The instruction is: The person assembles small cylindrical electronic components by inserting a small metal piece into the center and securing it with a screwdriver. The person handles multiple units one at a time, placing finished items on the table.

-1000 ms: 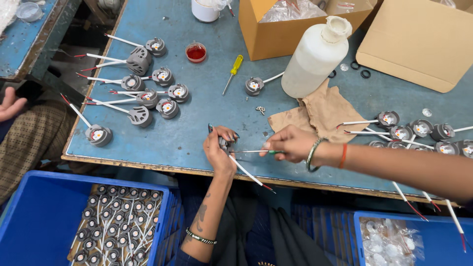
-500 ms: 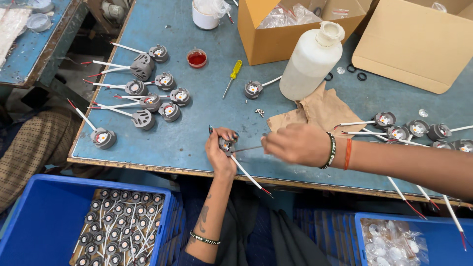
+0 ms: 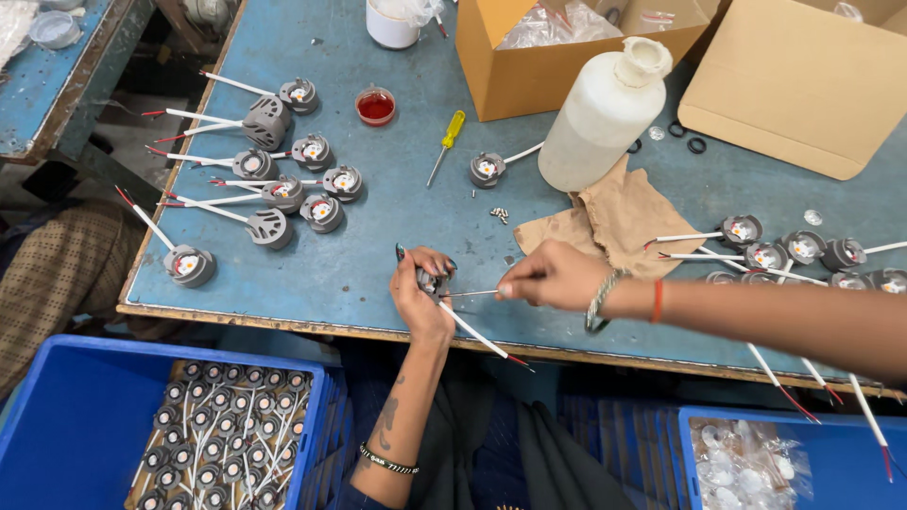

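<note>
Left hand [image 3: 422,288] grips a small lamp [image 3: 432,280]; right hand [image 3: 553,276] pinches a thin tool [image 3: 470,293] that could slip and jab the left fingers.

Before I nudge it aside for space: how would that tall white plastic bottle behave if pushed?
The white bottle is tall, narrow-necked and seems uncapped, so it may tip and spill. It rests partly on the crumpled brown paper, which might drag along.

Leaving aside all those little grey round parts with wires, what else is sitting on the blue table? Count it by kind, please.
Cardboard boxes: 2
White plastic bottle: 1
Yellow-handled screwdriver: 1
Red-filled dish: 1
White cup: 1
Brown rag: 1
Total: 7
</note>
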